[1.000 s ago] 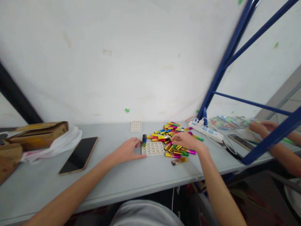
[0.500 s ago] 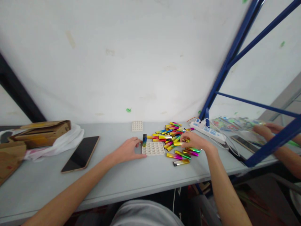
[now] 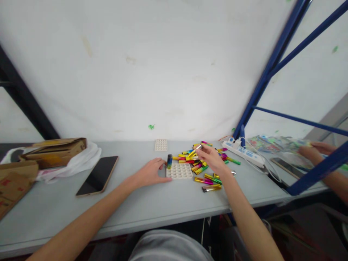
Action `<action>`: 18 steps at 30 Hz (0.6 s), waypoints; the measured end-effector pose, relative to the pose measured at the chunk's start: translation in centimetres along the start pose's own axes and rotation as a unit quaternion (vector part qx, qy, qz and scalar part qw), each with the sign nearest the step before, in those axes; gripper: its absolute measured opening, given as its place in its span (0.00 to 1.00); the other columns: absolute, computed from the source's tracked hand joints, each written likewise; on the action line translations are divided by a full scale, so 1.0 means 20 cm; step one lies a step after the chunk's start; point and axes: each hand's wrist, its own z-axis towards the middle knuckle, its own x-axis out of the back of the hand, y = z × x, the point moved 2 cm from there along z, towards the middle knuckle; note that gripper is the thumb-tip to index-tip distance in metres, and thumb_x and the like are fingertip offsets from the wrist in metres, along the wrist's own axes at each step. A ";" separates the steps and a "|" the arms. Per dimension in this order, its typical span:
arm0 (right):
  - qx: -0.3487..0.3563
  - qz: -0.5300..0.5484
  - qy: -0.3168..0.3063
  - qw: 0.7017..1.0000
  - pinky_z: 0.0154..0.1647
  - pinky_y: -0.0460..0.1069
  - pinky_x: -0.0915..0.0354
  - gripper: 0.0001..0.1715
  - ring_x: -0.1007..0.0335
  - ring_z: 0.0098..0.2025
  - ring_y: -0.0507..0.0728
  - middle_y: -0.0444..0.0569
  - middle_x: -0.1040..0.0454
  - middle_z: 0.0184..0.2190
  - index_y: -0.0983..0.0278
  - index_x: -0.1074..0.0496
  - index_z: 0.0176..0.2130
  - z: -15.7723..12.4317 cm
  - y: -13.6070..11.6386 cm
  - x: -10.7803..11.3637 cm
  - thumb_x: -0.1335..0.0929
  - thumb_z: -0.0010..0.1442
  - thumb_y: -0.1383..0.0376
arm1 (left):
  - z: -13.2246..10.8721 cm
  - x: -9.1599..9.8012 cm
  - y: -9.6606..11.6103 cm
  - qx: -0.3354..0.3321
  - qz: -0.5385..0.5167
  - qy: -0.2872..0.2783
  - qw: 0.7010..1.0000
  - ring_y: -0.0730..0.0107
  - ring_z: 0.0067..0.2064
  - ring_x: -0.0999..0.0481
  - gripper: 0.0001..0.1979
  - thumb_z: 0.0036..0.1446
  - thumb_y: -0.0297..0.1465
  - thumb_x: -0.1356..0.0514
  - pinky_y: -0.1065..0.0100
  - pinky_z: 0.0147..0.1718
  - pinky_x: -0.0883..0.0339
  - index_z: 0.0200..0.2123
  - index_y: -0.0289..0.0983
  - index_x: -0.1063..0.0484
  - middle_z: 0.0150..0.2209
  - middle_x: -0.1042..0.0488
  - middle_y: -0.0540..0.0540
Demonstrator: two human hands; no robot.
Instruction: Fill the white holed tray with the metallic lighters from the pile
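A white tray (image 3: 179,174) with rows of round holes lies on the table. One blue-and-gold lighter (image 3: 169,161) stands upright at its far left corner. My left hand (image 3: 150,172) steadies the tray's left end, thumb at the near corner and fingers at the far one. Over a loose pile of shiny lighters (image 3: 199,168) in yellow, green, red and purple, my right hand (image 3: 210,156) pinches a gold lighter (image 3: 195,150), its silver end tilted up. Part of the pile is hidden behind that hand.
A second white holed tray (image 3: 161,145) lies near the wall. Left are a phone (image 3: 98,175), a cardboard box (image 3: 54,154) and a white plastic bag (image 3: 91,156). A power strip (image 3: 244,152) with cables lies right, by a blue metal frame (image 3: 261,79). Beyond it, another person's hands (image 3: 312,152) show.
My right hand has lifted a gold lighter from the pile and moved left and up with it. Some lighters in the pile have shifted. My left hand stays at the tray; the view has shifted slightly.
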 end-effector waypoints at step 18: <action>-0.125 0.074 0.016 0.989 0.18 0.44 0.61 0.39 0.62 0.18 0.47 0.34 0.51 0.19 0.59 0.38 0.28 -0.03 0.08 -0.40 0.35 0.60 0.28 | 0.01 -0.03 -0.04 -0.018 0.002 -0.003 1.000 0.53 0.40 0.24 0.30 0.54 0.58 0.32 0.61 0.40 0.33 0.42 0.37 0.26 0.39 0.25 0.43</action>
